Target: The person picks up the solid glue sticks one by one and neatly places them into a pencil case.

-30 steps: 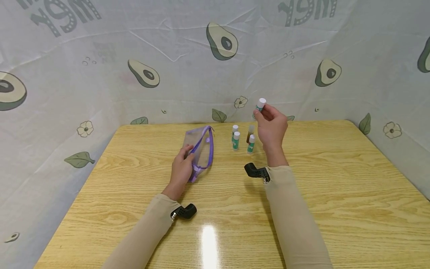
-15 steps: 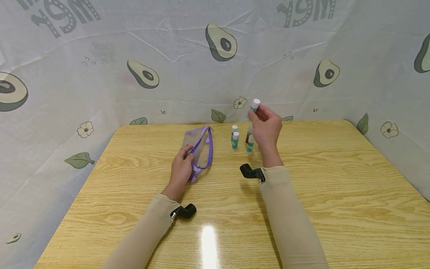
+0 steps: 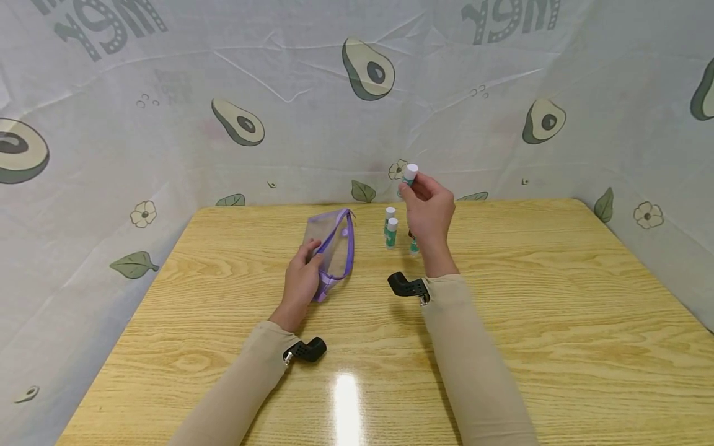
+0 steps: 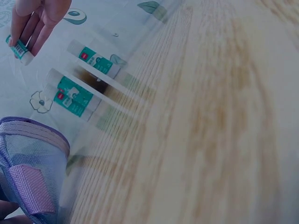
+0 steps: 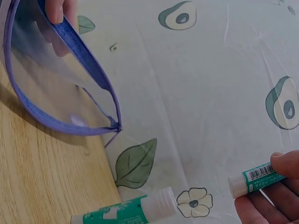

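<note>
My left hand (image 3: 301, 282) grips the edge of an open zip pouch (image 3: 350, 251), see-through with purple trim, lying on the table. In the right wrist view, fingers fold over the purple rim (image 5: 77, 46) of that pouch. Raised above the table, my right hand (image 3: 431, 214) pinches a glue stick (image 3: 411, 173) with a white cap and green label. Below and left of it stand two similar glue sticks, the nearer one (image 3: 392, 234) partly covering the farther one (image 3: 390, 214). Another glue stick (image 3: 414, 246) is mostly hidden behind my right hand.
A brown object (image 4: 91, 79) stands among the glue sticks in the left wrist view, largely covered. The wood-grain table (image 3: 558, 297) meets an avocado-print cloth (image 3: 301, 136) at its back edge. Each sleeve carries a black camera mount (image 3: 407, 286).
My right hand has moved left with the glue stick, towards the pouch, and now covers most of the brown object and one standing glue stick. The left hand and pouch have stayed put.
</note>
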`<state>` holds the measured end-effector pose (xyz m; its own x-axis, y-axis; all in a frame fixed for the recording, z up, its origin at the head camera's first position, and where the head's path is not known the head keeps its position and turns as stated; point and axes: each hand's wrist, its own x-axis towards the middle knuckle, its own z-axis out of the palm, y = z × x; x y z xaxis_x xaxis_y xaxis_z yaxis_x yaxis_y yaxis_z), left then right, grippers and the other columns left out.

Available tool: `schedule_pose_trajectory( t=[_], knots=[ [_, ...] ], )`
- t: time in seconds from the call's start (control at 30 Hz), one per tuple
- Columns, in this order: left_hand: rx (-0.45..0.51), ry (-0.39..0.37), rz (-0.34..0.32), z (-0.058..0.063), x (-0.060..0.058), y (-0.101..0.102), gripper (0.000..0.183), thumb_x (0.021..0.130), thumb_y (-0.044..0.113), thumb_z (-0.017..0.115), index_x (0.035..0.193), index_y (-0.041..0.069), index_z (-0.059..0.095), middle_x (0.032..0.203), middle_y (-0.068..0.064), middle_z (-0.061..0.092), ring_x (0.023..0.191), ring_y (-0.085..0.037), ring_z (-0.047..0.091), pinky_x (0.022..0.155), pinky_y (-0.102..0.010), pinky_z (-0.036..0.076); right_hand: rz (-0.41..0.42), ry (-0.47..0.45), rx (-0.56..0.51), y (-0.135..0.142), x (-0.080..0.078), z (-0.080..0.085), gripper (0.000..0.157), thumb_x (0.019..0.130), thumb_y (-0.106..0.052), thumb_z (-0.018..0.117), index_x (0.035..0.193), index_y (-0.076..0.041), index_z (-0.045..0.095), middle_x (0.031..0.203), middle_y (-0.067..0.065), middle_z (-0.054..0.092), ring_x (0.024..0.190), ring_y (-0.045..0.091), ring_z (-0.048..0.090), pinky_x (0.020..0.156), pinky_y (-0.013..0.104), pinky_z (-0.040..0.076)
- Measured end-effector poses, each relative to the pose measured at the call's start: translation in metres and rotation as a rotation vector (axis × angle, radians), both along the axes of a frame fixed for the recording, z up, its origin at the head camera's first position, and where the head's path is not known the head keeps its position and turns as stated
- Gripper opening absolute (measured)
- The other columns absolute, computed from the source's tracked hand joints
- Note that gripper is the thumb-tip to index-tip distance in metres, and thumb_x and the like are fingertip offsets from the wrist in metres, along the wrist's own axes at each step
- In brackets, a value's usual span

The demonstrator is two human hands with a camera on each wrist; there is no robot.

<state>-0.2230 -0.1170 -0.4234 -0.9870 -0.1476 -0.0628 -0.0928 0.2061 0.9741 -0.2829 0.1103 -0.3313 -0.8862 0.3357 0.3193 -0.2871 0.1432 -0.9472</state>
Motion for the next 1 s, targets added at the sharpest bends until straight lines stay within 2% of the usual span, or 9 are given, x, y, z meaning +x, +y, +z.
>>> schedule_pose_trajectory(
  t=[0.5,1.0],
  knots=[
    [0.001,0.035,-0.005,-0.001,0.0,0.001,0.046,0.11,0.022,0.048,0.155,0.012,0.053,0.175,-0.002,0.035,0.166,-0.027,0.022,0.135,-0.048,0.021,0.035,-0.009,0.01,-0.019,0.002,0.004,0.037,0.1,-0.015,0.075,0.134,-0.003,0.073,0.13,0.017,0.076,0.12,0.029,0.074,0.105,0.04,0.06],
    [0.003,0.028,0.004,-0.002,0.0,-0.001,0.046,0.112,0.025,0.048,0.155,0.013,0.053,0.175,-0.001,0.034,0.166,-0.027,0.022,0.135,-0.048,0.021,0.063,0.014,0.014,-0.033,0.002,0.001,0.038,0.099,-0.014,0.076,0.134,-0.002,0.072,0.13,0.018,0.076,0.12,0.029,0.074,0.104,0.041,0.06]
  ],
)
